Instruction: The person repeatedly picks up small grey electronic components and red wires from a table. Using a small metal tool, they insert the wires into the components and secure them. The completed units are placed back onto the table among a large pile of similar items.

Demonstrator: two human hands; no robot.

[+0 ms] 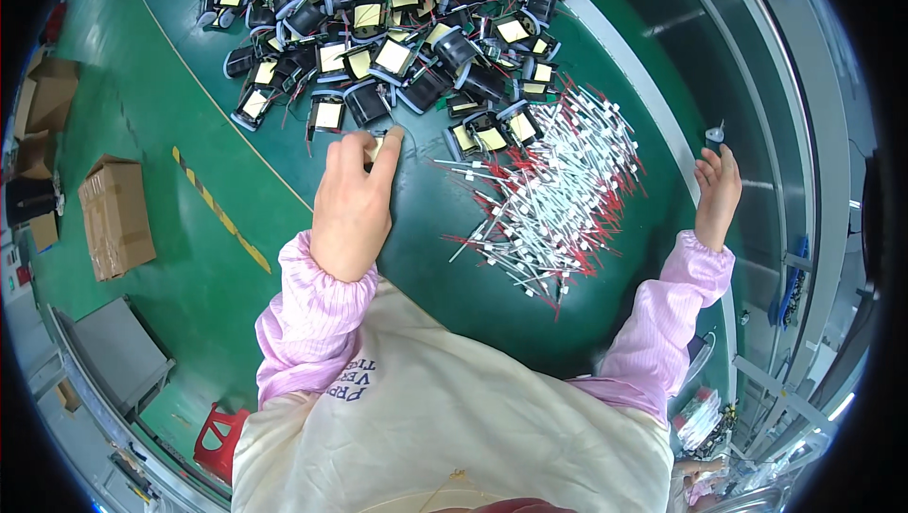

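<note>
1. Stretching beneath everything, the green table (pixel 416 239) is carrying two loose heaps, apparently kept separate so that the kinds are not mixing.
2. Filling the far side, black cases (pixel 364 102) with yellow pads, grey rims and thin wires are lying at every angle, probably because they are resting as a bulk pile rather than in rows.
3. Spreading nearer and to the right, white-and-red wires (pixel 553 196) with small white plugs are crossing one another; their place between the hands is seemingly giving both sides easy reach.
4. Standing on the floor to the left, a cardboard box (pixel 117 217) is staying apart from the table, likely leaving the surface free for the heaps.
5. Arching at the near edge of the cases, the left hand (pixel 357 196) is narrowing thumb and forefinger around a partly hidden piece, seemingly steadying it by its sides.
6. Reaching out beyond the wires, the right hand (pixel 719 190) is curling its fingers loosely; whether it is gripping anything, I cannot tell.
7. Showing between the left fingertips, that piece's pale yellow pad (pixel 376 147) is facing up.
8. Sitting at the right fingertips, a small grey part (pixel 715 136) is pointing a thin tip away.
</note>
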